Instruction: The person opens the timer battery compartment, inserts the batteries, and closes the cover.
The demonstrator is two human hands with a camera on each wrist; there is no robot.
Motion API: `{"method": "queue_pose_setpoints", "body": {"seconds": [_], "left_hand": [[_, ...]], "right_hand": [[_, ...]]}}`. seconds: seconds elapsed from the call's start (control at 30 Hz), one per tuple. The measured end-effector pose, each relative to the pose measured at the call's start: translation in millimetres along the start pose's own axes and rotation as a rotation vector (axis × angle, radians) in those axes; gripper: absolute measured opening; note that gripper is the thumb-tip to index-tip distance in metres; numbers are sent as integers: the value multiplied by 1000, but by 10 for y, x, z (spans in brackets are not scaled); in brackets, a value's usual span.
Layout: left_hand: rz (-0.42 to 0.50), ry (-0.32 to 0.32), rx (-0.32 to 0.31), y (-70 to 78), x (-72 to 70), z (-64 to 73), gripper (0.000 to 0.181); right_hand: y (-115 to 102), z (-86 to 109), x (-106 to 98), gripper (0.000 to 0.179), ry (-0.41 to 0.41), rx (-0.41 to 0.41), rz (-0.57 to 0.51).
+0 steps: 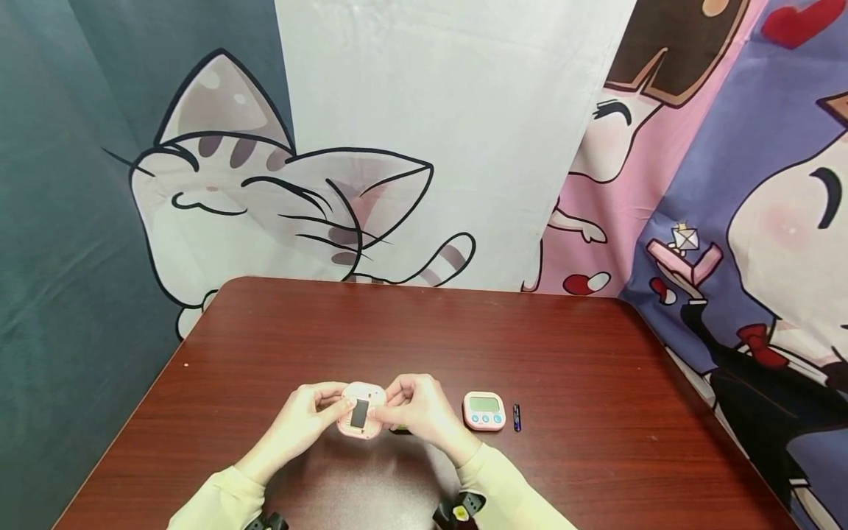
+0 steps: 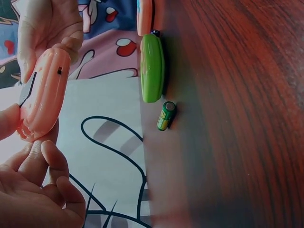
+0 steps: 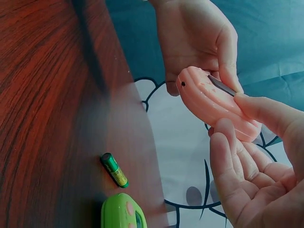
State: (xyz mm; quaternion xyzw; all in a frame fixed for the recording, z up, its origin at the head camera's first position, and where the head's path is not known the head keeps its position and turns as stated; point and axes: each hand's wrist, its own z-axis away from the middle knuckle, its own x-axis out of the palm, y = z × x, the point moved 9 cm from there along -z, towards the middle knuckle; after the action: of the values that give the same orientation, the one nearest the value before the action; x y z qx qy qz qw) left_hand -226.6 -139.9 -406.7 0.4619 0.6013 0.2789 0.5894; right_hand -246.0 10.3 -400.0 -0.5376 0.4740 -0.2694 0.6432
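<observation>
In the head view, a pink kitchen timer is held above the table with its back showing. A flat dark rectangular piece lies on that back. My left hand pinches the timer's left side between thumb and fingers. On the opposite side, my right hand grips it, with its thumb by the dark piece. Seen in the right wrist view, the dark piece appears slightly raised near both thumbs. A small dark opening marks the timer's side in the left wrist view.
A second pink timer lies face up to the right, beside a dark blue battery. A green timer and a green battery rest on the brown table. Printed curtains hang behind it.
</observation>
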Motion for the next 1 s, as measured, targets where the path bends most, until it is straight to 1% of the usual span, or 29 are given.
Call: {"method": "queue_pose_setpoints", "body": {"seconds": [0.17,0.3,0.37,0.47,0.57,0.67,0.8,0.9,1.0], "left_hand": [[-6,9,3,12,-11,14,31],[3,23,-3,4,-29,23,29],[13,27,-6,-7,-37,20,28],[24,24,-7,-20,-42,18,28],[26,28,-6,-28,-48,18,28],[32,44,-35,-53,-51,18,27],[43,65,-72,-85,-56,21,27],[48,66,-77,-89,-58,25,29],[34,72,-82,-91,-64,27,29]], "right_hand": [[-219,82,-17,11,4,-22,-11],[-281,117,-17,12,2,-30,-57],[-268,112,-9,13,-7,-23,-73],[-214,84,5,12,-15,-8,-39],[-85,27,25,13,-19,-12,-15],[18,-7,31,17,-24,-12,-25],[36,-6,32,21,-34,-8,-43],[39,-4,41,22,-41,1,-42],[58,-3,56,22,-48,10,-64]]}}
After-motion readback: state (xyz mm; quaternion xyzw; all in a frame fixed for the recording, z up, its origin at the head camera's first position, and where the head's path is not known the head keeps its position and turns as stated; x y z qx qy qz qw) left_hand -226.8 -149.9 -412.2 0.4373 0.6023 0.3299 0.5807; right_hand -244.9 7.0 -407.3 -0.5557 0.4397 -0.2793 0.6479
